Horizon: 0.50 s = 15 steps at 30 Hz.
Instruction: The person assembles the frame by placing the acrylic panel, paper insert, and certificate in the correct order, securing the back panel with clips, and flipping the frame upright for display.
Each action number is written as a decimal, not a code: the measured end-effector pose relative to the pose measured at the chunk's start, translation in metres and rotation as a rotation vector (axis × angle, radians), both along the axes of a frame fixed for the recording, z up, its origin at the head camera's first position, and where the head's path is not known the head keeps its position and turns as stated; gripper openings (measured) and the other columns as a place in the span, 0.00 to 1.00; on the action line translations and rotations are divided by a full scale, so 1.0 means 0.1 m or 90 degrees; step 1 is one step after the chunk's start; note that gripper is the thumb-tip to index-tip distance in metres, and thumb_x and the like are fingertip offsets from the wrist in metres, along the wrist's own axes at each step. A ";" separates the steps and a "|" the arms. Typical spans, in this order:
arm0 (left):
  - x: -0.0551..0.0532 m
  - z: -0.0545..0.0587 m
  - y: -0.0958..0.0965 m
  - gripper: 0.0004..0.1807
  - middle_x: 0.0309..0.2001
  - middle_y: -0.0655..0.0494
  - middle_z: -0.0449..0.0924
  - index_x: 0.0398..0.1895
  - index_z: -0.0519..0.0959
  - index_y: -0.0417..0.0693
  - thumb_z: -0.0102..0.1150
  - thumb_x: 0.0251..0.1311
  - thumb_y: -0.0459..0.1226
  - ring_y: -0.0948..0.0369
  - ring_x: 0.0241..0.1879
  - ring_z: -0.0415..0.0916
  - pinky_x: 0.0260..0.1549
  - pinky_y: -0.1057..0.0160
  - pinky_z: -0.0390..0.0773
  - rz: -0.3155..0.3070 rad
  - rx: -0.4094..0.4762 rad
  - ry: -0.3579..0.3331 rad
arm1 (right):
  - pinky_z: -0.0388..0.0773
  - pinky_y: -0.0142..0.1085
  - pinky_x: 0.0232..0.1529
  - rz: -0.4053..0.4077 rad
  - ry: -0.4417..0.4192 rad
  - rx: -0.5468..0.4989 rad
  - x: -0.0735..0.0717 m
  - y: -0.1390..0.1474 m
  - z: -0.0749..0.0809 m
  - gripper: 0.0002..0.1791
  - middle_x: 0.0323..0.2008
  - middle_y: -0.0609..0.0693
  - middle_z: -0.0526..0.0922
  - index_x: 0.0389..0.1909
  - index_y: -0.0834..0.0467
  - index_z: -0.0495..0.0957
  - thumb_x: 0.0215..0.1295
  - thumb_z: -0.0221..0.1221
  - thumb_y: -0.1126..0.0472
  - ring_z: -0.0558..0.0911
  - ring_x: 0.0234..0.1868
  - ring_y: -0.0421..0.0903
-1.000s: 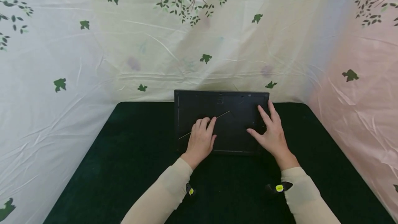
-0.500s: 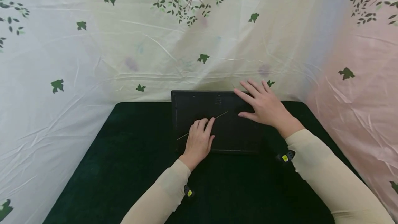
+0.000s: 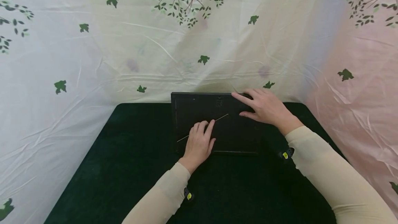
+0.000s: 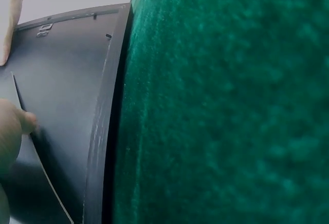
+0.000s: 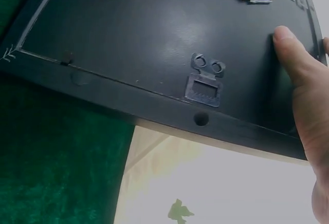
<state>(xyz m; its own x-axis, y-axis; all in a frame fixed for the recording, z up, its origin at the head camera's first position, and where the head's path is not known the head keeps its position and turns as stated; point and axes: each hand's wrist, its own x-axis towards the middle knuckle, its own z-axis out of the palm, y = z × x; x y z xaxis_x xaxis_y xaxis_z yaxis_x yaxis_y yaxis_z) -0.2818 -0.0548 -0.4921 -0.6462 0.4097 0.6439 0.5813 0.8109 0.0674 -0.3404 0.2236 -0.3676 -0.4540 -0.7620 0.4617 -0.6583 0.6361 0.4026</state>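
A black picture frame (image 3: pixel 192 108) lies back side up on the dark green table, near its far edge. My left hand (image 3: pixel 199 141) rests on the back panel with its fingers extended. Under it runs a thin pale line (image 3: pixel 221 117), which looks like the edge of a stand flap. In the left wrist view this line (image 4: pixel 49 180) passes beneath my left fingers. My right hand (image 3: pixel 267 108) holds the frame's far edge at the right. Its thumb (image 5: pixel 293 49) is on the back panel, and the other fingers reach over the rim, mostly hidden.
A metal hanger (image 5: pixel 205 82) sits on the back panel close to a small round hole (image 5: pixel 201 118) in the rim. Green tablecloth (image 3: pixel 130 168) surrounds the frame. Behind the table hangs a pale curtain (image 3: pixel 155 51) with leaf prints.
My right hand has left the frame's right side, moved up and left to the far edge, and lowered its fingers over the rim. My left hand has stayed in place.
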 end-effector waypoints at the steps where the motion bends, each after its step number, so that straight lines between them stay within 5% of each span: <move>1: 0.00 -0.01 0.00 0.41 0.58 0.48 0.65 0.72 0.60 0.49 0.67 0.57 0.44 0.53 0.54 0.64 0.54 0.55 0.70 -0.002 -0.001 0.001 | 0.77 0.49 0.43 0.000 0.002 0.000 0.00 0.00 0.00 0.49 0.52 0.58 0.75 0.74 0.43 0.57 0.52 0.68 0.39 0.78 0.40 0.56; 15: 0.03 0.01 -0.03 0.39 0.55 0.48 0.66 0.69 0.64 0.44 0.68 0.54 0.39 0.53 0.50 0.64 0.51 0.57 0.70 -0.053 0.023 0.049 | 0.74 0.45 0.35 0.011 0.039 0.014 0.06 0.04 0.01 0.44 0.44 0.59 0.73 0.74 0.43 0.56 0.59 0.62 0.40 0.73 0.34 0.53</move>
<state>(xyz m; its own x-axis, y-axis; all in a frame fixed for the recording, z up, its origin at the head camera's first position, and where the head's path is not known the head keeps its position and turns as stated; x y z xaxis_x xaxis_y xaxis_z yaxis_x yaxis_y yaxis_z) -0.2787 -0.0579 -0.4915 -0.5586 0.4355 0.7059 0.6513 0.7573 0.0482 -0.3346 0.2272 -0.3664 -0.4117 -0.7798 0.4716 -0.6431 0.6153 0.4559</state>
